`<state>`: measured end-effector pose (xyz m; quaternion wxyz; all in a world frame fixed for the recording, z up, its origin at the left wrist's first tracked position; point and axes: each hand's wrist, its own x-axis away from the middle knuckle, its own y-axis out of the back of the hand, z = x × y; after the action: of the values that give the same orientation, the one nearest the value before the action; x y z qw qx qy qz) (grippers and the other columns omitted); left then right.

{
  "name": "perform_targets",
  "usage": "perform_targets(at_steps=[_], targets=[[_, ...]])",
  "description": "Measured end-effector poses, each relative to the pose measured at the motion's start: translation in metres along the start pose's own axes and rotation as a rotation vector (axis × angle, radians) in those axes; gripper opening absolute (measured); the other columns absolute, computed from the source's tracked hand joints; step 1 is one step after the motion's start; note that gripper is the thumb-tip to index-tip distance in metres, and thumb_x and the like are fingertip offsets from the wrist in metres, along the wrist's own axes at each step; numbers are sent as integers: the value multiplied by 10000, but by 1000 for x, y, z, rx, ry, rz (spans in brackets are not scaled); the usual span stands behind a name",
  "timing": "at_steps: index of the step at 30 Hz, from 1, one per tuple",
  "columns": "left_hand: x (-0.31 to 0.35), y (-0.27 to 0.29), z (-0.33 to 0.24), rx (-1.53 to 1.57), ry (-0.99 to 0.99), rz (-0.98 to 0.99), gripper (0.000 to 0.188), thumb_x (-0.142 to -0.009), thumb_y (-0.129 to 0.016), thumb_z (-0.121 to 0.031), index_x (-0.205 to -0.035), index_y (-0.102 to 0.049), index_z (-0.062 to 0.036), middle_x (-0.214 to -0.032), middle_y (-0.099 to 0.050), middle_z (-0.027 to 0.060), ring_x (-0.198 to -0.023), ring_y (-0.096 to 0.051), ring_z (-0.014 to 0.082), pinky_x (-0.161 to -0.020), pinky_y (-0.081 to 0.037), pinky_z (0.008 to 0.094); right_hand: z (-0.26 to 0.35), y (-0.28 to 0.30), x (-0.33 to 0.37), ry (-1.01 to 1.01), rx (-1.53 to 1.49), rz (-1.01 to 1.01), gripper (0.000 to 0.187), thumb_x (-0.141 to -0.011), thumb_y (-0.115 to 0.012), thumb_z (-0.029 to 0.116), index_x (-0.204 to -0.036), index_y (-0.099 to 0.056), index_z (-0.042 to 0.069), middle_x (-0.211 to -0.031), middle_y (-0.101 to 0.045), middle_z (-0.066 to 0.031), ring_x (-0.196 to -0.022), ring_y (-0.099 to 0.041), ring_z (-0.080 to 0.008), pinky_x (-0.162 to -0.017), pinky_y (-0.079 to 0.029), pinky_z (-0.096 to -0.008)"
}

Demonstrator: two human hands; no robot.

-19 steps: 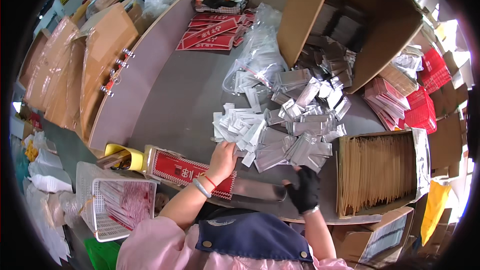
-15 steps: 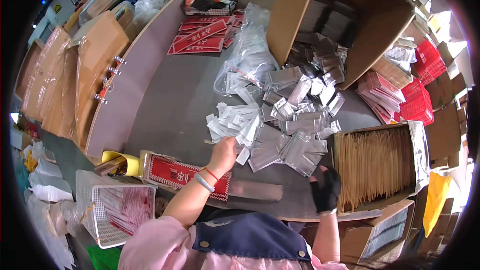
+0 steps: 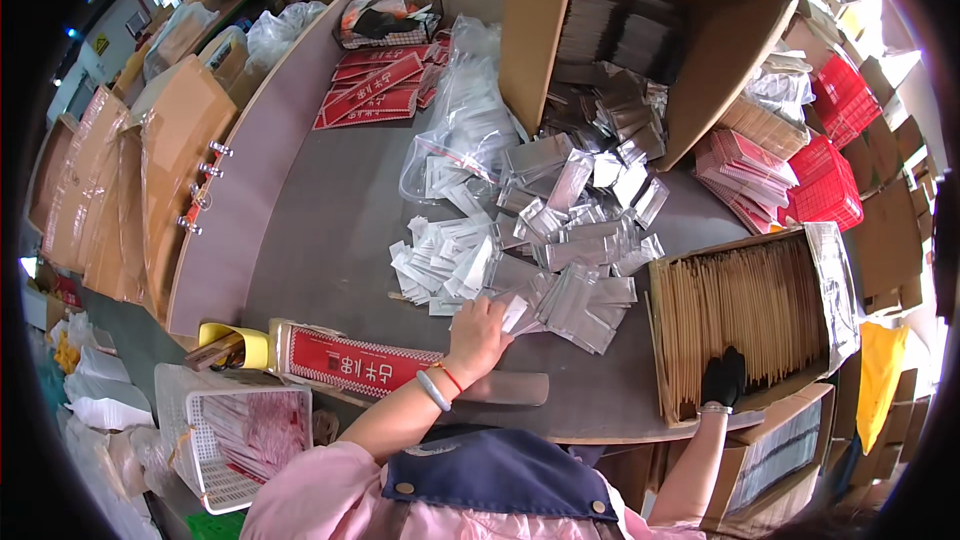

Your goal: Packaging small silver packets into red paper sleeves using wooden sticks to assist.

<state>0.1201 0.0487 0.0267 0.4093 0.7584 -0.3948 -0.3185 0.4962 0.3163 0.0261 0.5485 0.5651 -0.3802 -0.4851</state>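
My bare left hand [image 3: 480, 334] is closed at the edge of the pile, its fingertips pinching a small white packet [image 3: 515, 313]. Beside it lie a heap of white packets [image 3: 445, 258] and a heap of clear flat sleeves [image 3: 585, 302]. My right hand [image 3: 724, 378], in a black glove, reaches over the near side of an open carton [image 3: 657, 312] and touches the thin tan strips [image 3: 745, 315] packed upright in it. The glove is dark and its fingertips blend into the strips, so their grip is unclear.
A tall open carton [image 3: 535, 20] stands at the back. A clear plastic bag [image 3: 462, 100] and red printed sleeves [image 3: 372, 90] lie left of it. Near the front edge are a long box of red sleeves [image 3: 350, 358], a yellow holder [image 3: 255, 348] and a white basket [image 3: 212, 480].
My left hand has moved right, from the white heap to a packet at the sleeves. My right hand has gone from the table edge rightward onto the carton of strips. The whole view has shifted slightly.
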Motion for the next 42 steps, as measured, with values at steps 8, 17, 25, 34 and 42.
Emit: perform_targets(at_steps=[8, 17, 25, 34, 42], targets=[[6, 37, 5, 315, 32, -19, 263, -766, -773, -163, -938, -603, -59, -784, -675, 150, -733, -665, 377, -628, -509, 460, -20, -11, -5, -75, -71, -137, 317, -967, -502, 177, -1167, -623, -37, -1163, -637, -233, -1078, -599, -402, -949, -466, -448], [66, 66, 15, 180, -149, 144, 461, -649, -849, -232, -1082, -708, -160, -1046, -610, 20, -1052, -562, 255, -905, -438, 425, 155, 33, 91, 615, -714, 304, 243, -852, -676, 143, -1092, -709, 157, -812, -613, -146, -764, -611, -340, -664, -472, -448], [92, 66, 29, 122, -133, 155, 669, -586, -873, -260, -1180, -647, -51, -1189, -568, 58, -1128, -498, 303, -986, -389, 474, 217, 5, 137, 888, -583, 403, 242, -837, -657, 179, -1074, -684, 138, -819, -642, -134, -809, -628, -342, -702, -495, -458], [74, 48, 12, 127, -235, 192, 617, -680, -791, -183, -1238, -590, -15, -1224, -552, 88, -1118, -509, 296, -962, -419, 425, 250, -28, 170, 656, -1072, 585, 288, -852, -662, 140, -1125, -629, 55, -1008, -655, -179, -967, -633, -378, -785, -522, -445], [57, 75, 13, -90, -422, 421, 91, -739, -671, -173, -830, -661, -169, -1068, -561, 65, -989, -533, 262, -827, -430, 402, 254, 35, 134, 1006, -429, 331, 669, -643, -809, 470, -1160, -588, 109, -1098, -605, -91, -1039, -566, -299, -864, -395, -469]])
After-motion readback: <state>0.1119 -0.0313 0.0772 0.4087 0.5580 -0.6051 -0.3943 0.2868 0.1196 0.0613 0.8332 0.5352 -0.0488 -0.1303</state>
